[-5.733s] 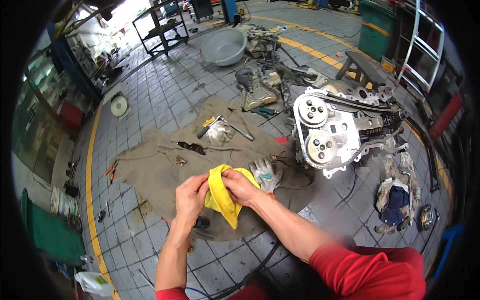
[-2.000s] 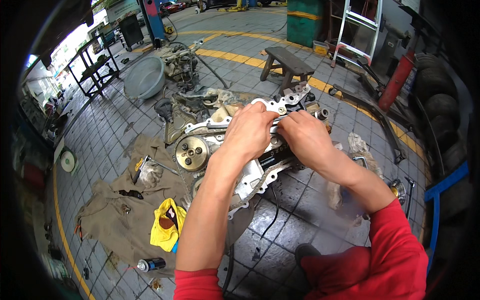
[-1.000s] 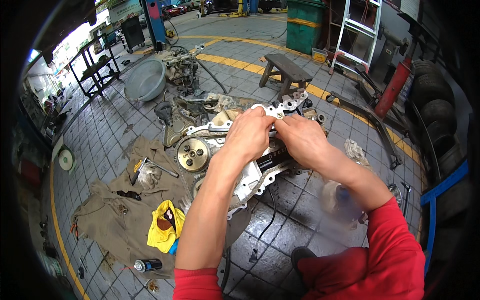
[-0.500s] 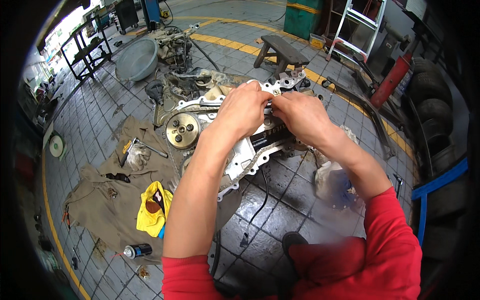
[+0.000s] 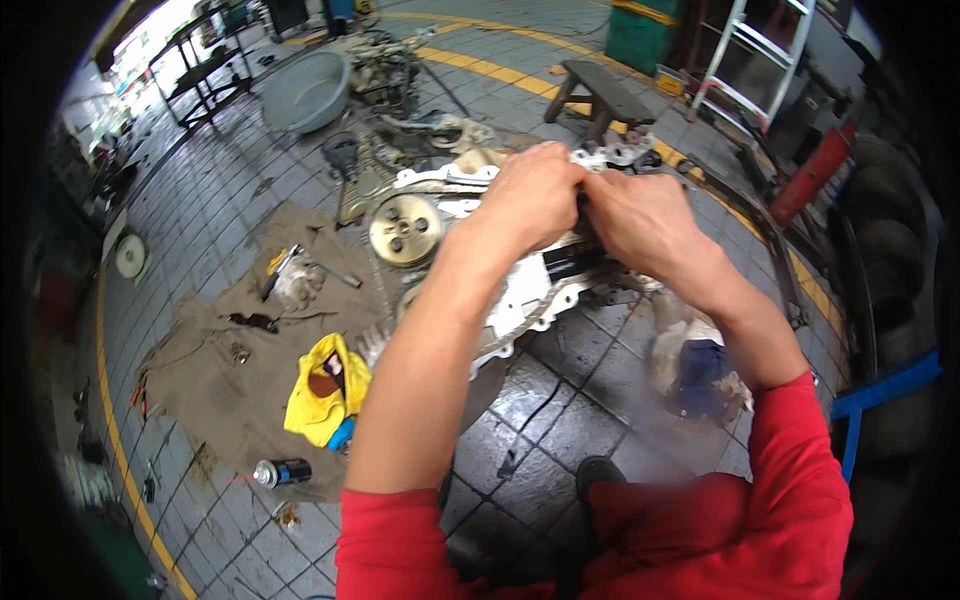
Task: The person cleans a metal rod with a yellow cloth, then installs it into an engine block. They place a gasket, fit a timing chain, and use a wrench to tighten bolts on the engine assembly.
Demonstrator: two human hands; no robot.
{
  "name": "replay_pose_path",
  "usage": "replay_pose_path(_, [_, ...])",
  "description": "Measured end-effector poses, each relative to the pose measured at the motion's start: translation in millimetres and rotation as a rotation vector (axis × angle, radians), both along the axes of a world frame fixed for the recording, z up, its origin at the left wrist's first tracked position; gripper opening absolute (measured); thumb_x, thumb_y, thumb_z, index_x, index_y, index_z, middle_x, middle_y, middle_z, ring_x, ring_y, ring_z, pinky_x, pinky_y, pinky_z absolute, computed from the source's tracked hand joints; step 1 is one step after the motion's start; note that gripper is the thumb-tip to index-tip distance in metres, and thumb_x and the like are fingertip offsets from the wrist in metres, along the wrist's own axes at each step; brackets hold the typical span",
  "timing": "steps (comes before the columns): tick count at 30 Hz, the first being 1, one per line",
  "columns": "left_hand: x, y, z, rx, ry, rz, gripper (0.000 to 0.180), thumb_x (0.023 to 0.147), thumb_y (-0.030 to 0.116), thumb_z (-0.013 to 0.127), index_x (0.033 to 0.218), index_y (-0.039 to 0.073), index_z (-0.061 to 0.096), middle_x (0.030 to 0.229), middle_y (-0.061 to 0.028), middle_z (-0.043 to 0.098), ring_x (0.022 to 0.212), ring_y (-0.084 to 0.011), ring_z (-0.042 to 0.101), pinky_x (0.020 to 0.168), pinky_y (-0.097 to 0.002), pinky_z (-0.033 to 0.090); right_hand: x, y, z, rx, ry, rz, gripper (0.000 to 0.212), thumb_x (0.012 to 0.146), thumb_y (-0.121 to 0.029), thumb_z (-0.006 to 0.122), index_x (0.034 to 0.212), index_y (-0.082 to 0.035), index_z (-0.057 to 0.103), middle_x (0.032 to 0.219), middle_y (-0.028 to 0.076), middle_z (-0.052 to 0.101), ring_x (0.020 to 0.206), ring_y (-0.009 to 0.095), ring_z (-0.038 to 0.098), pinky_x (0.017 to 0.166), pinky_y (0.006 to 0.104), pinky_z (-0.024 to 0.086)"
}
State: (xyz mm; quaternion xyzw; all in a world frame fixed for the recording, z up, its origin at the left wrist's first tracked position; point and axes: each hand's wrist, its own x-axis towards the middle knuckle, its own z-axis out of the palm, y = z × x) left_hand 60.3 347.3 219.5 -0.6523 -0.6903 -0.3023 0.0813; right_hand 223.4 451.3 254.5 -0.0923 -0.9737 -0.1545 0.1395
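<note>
My left hand (image 5: pixel 535 196) and my right hand (image 5: pixel 642 214) meet over the far right part of a partly dismantled engine (image 5: pixel 520 300). The fingers of both are curled and closed, with the fingertips close together. Whatever they pinch is hidden behind the knuckles. To the left of my left hand, a round brass-coloured pulley (image 5: pixel 405 231) with dark holes sits on the engine. A pale metal flange with bolt holes (image 5: pixel 445 178) runs along its far edge. A chain lies along the near edge.
Left of the engine, a brown cloth (image 5: pixel 220 340) bears a ratchet wrench, gloves (image 5: pixel 298 283), a yellow rag (image 5: pixel 325 395) and a spray can (image 5: pixel 282 473). Farther off are a grey basin (image 5: pixel 307 92), a low stool (image 5: pixel 600 95) and a ladder (image 5: pixel 750 55). A stained cloth bundle (image 5: pixel 695 370) lies right.
The view has shifted, so the scene sits farther right and slightly higher. Both hands stay together at the same part of the engine, with knuckles turned more over their fingertips.
</note>
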Motion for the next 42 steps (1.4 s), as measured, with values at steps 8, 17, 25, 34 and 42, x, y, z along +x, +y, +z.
replay_pose_path(8, [8.1,-0.4,12.7,-0.138,-0.044,0.007,0.029,0.101,0.016,0.063,0.122,0.009,0.081,0.122,-0.0208,0.070,0.120,-0.0404,0.066,0.106,-0.0490,0.053,1.9,0.3,-11.1,-0.002,0.083,-0.037,0.029,0.108,-0.025,0.059,0.093,-0.003,0.071,0.083,0.018,0.077,0.071,0.038,0.075,0.062,0.0505,0.058])
replay_pose_path(17, [9.0,-1.4,13.7,-0.137,-0.061,0.023,0.041,0.100,0.009,0.052,0.131,0.009,0.079,0.127,-0.0208,0.070,0.124,-0.0395,0.066,0.109,-0.0463,0.053,6.5,1.2,-15.7,-0.035,0.080,-0.075,0.036,0.106,-0.027,0.055,0.085,-0.003,0.073,0.077,0.020,0.075,0.070,0.041,0.075,0.068,0.0550,0.058])
replay_pose_path(25, [5.8,0.9,12.8,-0.160,-0.133,0.017,0.041,0.096,0.011,0.063,0.133,0.011,0.080,0.133,-0.0196,0.069,0.133,-0.0378,0.062,0.114,-0.0470,0.049,9.1,1.8,-16.8,-0.063,0.134,-0.063,0.035,0.104,-0.025,0.058,0.082,-0.001,0.070,0.076,0.021,0.075,0.071,0.040,0.076,0.065,0.0531,0.060])
replay_pose_path(34, [9.2,-7.0,17.3,-0.173,-0.128,0.042,0.040,0.096,0.013,0.064,0.134,0.010,0.079,0.133,-0.0193,0.069,0.133,-0.0369,0.061,0.114,-0.0465,0.049,8.3,-0.9,-23.4,-0.066,0.163,-0.047,0.032,0.103,-0.025,0.061,0.084,0.000,0.070,0.080,0.021,0.076,0.068,0.038,0.076,0.062,0.0507,0.060])
replay_pose_path(42, [6.1,-7.6,15.8,-0.149,-0.064,0.019,0.043,0.098,0.006,0.051,0.132,0.005,0.077,0.120,-0.0217,0.069,0.122,-0.0398,0.064,0.108,-0.0463,0.051,-3.0,-3.8,-30.8,-0.101,0.124,-0.149,0.030,0.101,-0.020,0.058,0.082,-0.003,0.075,0.078,0.018,0.078,0.065,0.033,0.077,0.054,0.0475,0.059])
